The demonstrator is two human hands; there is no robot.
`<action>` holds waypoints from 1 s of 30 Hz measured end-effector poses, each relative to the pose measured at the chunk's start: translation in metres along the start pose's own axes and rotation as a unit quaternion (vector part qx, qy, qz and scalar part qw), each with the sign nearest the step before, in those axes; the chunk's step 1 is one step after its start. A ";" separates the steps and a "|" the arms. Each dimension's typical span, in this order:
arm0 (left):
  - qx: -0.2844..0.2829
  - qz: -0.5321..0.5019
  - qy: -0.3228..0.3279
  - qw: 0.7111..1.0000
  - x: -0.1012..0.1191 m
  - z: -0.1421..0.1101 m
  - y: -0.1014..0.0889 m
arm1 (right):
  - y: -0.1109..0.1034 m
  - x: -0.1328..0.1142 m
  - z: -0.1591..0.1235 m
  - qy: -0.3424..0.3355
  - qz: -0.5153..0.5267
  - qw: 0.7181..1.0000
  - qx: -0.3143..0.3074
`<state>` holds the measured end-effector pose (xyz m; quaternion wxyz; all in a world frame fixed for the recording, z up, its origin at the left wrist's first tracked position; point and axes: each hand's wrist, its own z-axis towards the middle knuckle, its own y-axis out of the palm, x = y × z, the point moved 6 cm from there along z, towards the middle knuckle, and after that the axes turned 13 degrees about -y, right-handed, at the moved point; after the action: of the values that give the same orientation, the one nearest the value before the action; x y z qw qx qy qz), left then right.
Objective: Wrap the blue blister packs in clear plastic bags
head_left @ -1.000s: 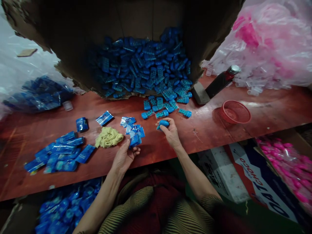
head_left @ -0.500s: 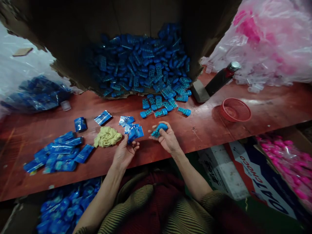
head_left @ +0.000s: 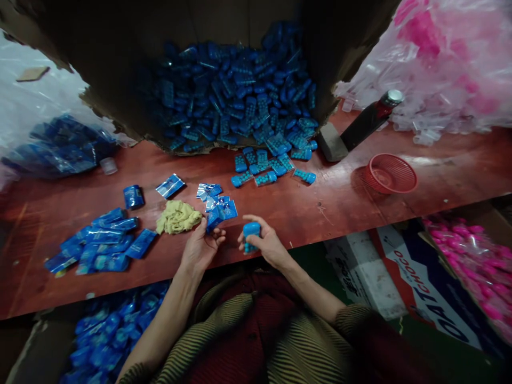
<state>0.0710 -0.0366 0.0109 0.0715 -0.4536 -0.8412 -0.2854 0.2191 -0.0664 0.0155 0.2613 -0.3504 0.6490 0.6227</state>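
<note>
My right hand (head_left: pixel 266 244) is closed round a small blue plastic piece (head_left: pixel 251 233), held upright near the front edge of the red-brown table (head_left: pixel 344 202). My left hand (head_left: pixel 200 246) pinches the lower corner of a small blue plastic bag (head_left: pixel 221 213) from a loose bunch of such bags. The two hands are close together, a few centimetres apart. Several more blue pieces (head_left: pixel 268 170) lie on the table beyond them, spilling from a torn cardboard box (head_left: pixel 120 64) full of the same pieces.
A yellow rag (head_left: pixel 178 217) lies left of my left hand. Filled blue packets (head_left: pixel 100 245) are heaped at the left. A red mesh basket (head_left: pixel 390 174), a dark bottle (head_left: pixel 368 121) and pink-filled plastic bags (head_left: pixel 440 69) sit at the right. Boxes stand below the table.
My right hand has picked a blue piece off the table and drawn it back toward me and to the left, near my left hand. The left hand stays on the bag.
</note>
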 end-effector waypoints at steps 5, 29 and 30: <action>0.000 0.009 0.008 1.000 0.004 -0.004 -0.001 | 0.008 0.020 -0.022 0.093 0.043 0.994 -0.031; 0.007 0.012 0.014 1.000 0.001 -0.003 -0.010 | 0.005 -0.011 0.000 0.018 0.064 0.997 0.039; 0.008 0.011 0.013 1.000 0.001 -0.004 -0.009 | 0.004 -0.011 0.001 0.016 0.060 0.997 0.047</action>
<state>0.0628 -0.0420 0.0103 0.0889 -0.4589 -0.8373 -0.2837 0.2230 -0.0644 0.0268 0.2288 -0.3079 0.7013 0.6008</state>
